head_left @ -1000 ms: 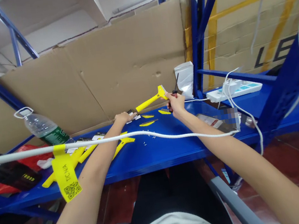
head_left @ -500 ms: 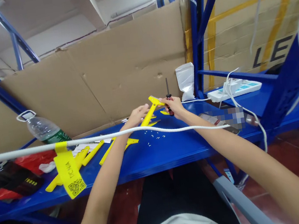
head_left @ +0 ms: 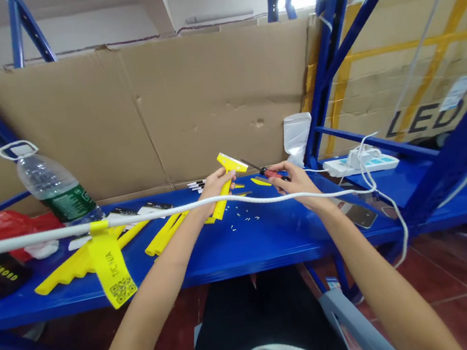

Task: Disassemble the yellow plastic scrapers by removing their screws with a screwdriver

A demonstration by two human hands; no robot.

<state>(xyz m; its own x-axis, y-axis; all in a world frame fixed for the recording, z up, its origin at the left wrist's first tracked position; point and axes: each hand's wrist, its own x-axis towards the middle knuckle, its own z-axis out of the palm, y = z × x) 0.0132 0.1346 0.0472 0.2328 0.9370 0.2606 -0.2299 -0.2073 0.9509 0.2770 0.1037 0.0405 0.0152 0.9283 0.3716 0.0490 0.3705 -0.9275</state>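
Observation:
My left hand (head_left: pixel 216 187) is closed round the neck of a yellow scraper (head_left: pixel 221 203), its wide head up and its handle slanting down to the left. In my right hand (head_left: pixel 294 180) is a screwdriver (head_left: pixel 272 174) with a red and black handle. Its shaft points up and left, and the tip is close to the right end of the scraper's head; I cannot tell whether they touch. Small screws (head_left: pixel 247 218) lie scattered on the blue table (head_left: pixel 262 247) below. A yellow blade-head piece (head_left: pixel 261 181) rests between the hands. More yellow scraper handles (head_left: pixel 166 236) lie to the left.
A white cable (head_left: pixel 258 196) crosses in front of both forearms, with a yellow tag (head_left: pixel 113 269) hanging from it. A water bottle (head_left: pixel 60 189) leans at the left. A power strip (head_left: pixel 361 164) and a phone (head_left: pixel 360 214) lie right. Cardboard (head_left: pixel 205 103) stands behind.
The screwdriver has swung from upright to pointing left at the scraper's head. My right hand has let go of the scraper and moved right; my left hand now grips it. The camera view has shifted.

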